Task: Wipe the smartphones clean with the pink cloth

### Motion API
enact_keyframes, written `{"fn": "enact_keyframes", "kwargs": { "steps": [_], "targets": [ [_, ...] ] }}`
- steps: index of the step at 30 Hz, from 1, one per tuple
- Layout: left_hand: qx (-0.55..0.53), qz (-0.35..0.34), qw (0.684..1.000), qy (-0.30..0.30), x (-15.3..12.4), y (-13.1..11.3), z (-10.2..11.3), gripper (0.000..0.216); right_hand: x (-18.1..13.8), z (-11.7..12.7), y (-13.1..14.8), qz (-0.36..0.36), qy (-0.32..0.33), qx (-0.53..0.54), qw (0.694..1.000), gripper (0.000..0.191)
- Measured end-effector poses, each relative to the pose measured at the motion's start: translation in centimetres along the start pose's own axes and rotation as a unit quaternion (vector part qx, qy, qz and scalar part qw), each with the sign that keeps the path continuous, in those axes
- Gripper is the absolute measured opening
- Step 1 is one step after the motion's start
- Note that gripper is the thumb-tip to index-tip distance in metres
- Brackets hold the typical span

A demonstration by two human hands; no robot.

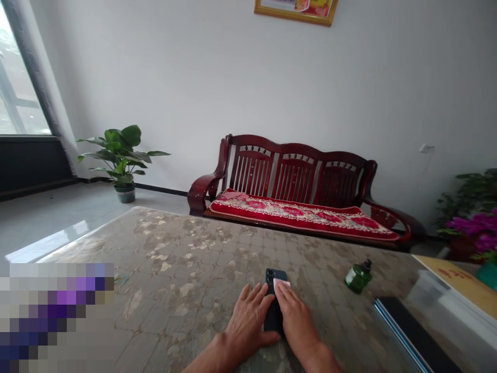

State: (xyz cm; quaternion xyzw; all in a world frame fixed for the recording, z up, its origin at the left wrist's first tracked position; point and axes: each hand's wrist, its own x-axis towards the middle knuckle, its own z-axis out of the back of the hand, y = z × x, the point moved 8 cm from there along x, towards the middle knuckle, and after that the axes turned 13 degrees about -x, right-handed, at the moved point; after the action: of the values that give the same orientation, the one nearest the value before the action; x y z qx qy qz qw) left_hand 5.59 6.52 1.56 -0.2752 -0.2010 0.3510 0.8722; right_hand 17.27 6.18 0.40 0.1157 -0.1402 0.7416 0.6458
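A dark smartphone (274, 316) lies back up on the covered table, its camera lenses at the far end. My left hand (248, 317) rests at its left side with fingers stretched and spread; the thumb and index finger touch the phone. A small pink cloth (286, 284) is pressed to the phone's upper back under the fingertips of my right hand (298, 317). Those fingers are held together, and most of the cloth is hidden beneath them. To the right stands a green pump bottle (359, 276) with a black top.
A black, flat, layered object (415, 331) and a yellowish-covered stack (462, 282) lie on the table's right side. Patterned covering (174, 269) spreads over the tabletop. Beyond are a wooden bench (293, 176) and a potted plant (126, 192). Blurred blocks hide the lower left corner.
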Motion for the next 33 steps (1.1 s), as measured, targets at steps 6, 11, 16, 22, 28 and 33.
{"fn": "enact_keyframes", "kwargs": {
  "steps": [6,11,16,22,28,33],
  "targets": [
    [0.001,-0.024,1.0,-0.001,-0.1,-0.4,0.0,0.077,-0.8,0.7,0.3,-0.026,-0.009,-0.019,0.999,0.061],
    [-0.004,-0.017,1.0,-0.012,-0.2,-0.4,0.1,0.078,0.5,1.0,0.1,-0.014,0.016,-0.014,1.0,0.057],
    [-0.007,-0.008,1.0,-0.009,0.1,-0.6,-0.2,0.076,4.4,-0.2,-1.6,-0.023,0.053,0.023,0.998,0.058],
    [0.005,0.006,1.0,-0.009,0.3,-0.6,-0.4,0.076,5.0,-1.0,-2.1,-0.022,0.054,0.038,0.998,0.059],
    [0.013,0.003,1.0,0.001,0.5,-0.8,-0.4,0.077,0.3,0.8,-1.0,0.014,-0.001,0.026,1.0,0.06],
    [0.014,0.012,1.0,0.015,0.3,-0.9,-0.1,0.078,3.2,0.1,-1.6,0.013,0.038,0.069,0.997,0.061]
  ]
}}
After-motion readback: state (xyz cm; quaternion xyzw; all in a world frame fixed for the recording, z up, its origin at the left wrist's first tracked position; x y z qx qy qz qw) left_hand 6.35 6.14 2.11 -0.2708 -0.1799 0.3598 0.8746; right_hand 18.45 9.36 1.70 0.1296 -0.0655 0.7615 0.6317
